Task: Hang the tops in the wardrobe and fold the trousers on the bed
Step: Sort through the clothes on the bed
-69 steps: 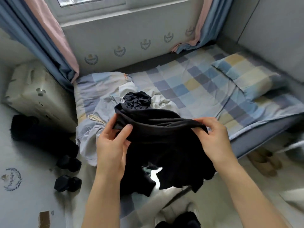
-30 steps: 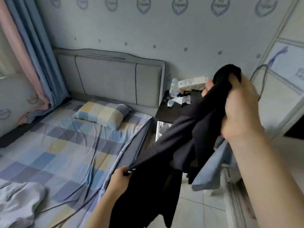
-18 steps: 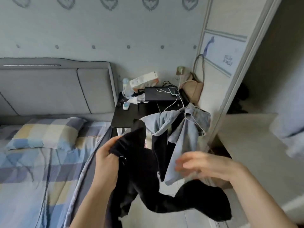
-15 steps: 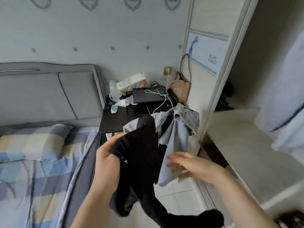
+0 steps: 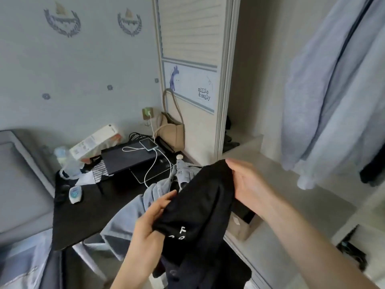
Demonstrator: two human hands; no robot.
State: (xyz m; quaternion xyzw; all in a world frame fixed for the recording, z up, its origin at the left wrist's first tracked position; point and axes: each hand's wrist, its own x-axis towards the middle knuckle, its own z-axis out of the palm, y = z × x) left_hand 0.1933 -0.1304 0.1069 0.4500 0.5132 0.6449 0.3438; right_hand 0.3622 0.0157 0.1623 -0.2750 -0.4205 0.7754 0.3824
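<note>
Head view: both hands hold a black top [image 5: 195, 213] in front of the open wardrobe [image 5: 245, 84]. The left hand [image 5: 150, 224] grips the lower left edge of the bunched cloth, thumb on top and fingers closed under it, next to some small white lettering on the fabric. The right hand [image 5: 248, 184] pinches the upper end of the same garment, palm turned inward and fingers curled round the fold. The rest of the black top hangs down between the forearms toward the bottom edge of the picture.

Behind the top, a pale denim garment [image 5: 133, 213] lies draped over the near corner of a dark desk [image 5: 87, 215]. On the desk sit a closed laptop [image 5: 129, 157] with a phone [image 5: 148, 144] on it, a white cable [image 5: 154, 163] running up to a wall charger, a white box [image 5: 93, 140], a clear bottle [image 5: 66, 161] and a small white device [image 5: 75, 194]. A beige bag [image 5: 173, 130] stands against the wardrobe's side panel.

Inside the wardrobe, a light blue-grey garment [image 5: 333, 90] hangs at the upper right, above a pale shelf [image 5: 277, 184]. At the lower left a corner of the checked bedding [image 5: 18, 259] shows.
</note>
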